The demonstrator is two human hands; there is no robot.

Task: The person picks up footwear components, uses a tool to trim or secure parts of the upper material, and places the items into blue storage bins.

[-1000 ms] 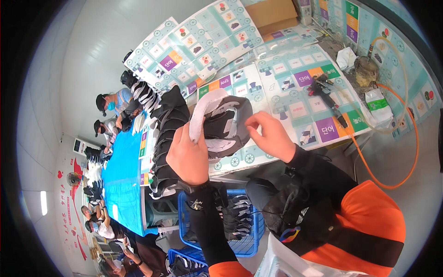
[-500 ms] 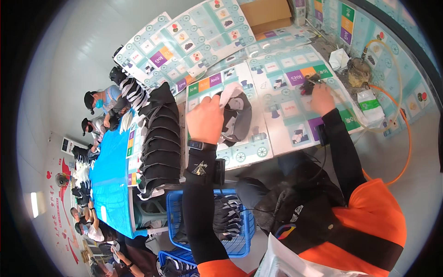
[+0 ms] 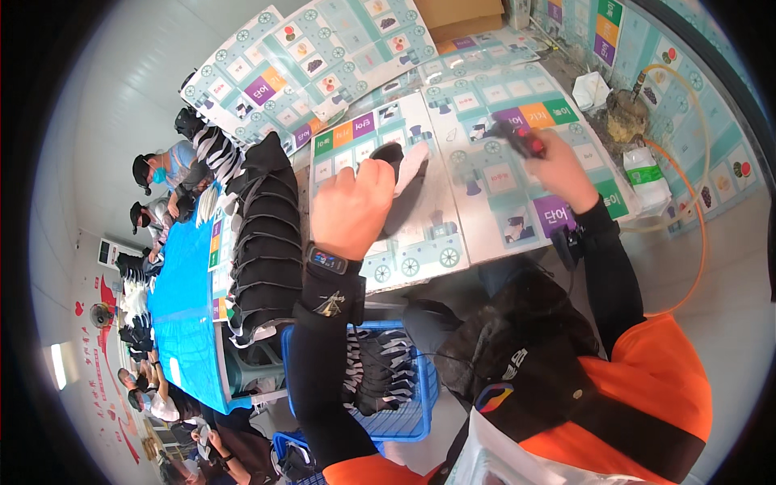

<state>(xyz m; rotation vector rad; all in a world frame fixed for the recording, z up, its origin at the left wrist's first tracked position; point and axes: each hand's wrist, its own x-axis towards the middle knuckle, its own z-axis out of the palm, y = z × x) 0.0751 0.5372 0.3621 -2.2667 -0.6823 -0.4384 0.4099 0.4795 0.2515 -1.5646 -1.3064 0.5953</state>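
Observation:
My left hand [image 3: 347, 208] is closed on a dark shoe upper [image 3: 406, 198] with a pale strip along its top, tilted above the patterned work board [image 3: 483, 238]. Part of the upper is hidden behind my fingers. To the right, my right hand [image 3: 563, 171] grips a small red-and-black hand tool [image 3: 529, 144], held over the board and apart from the upper. Motion blurs the tool's far end, so its exact kind is unclear. Left of my left hand, a long row of black shoe uppers [image 3: 263, 250] stands stacked at the bench edge.
A blue basket [image 3: 422, 408] of dark pieces sits below the bench. At the right are a crusted pot [image 3: 627, 117], a white-and-green packet [image 3: 647, 176] and an orange hose [image 3: 705, 242]. Several people work along a blue-covered table [image 3: 187, 323] at left.
My left hand has tipped the shoe upper, so it shows more edge-on. My right hand has lifted the tool and swung it toward the left. The view has shifted slightly.

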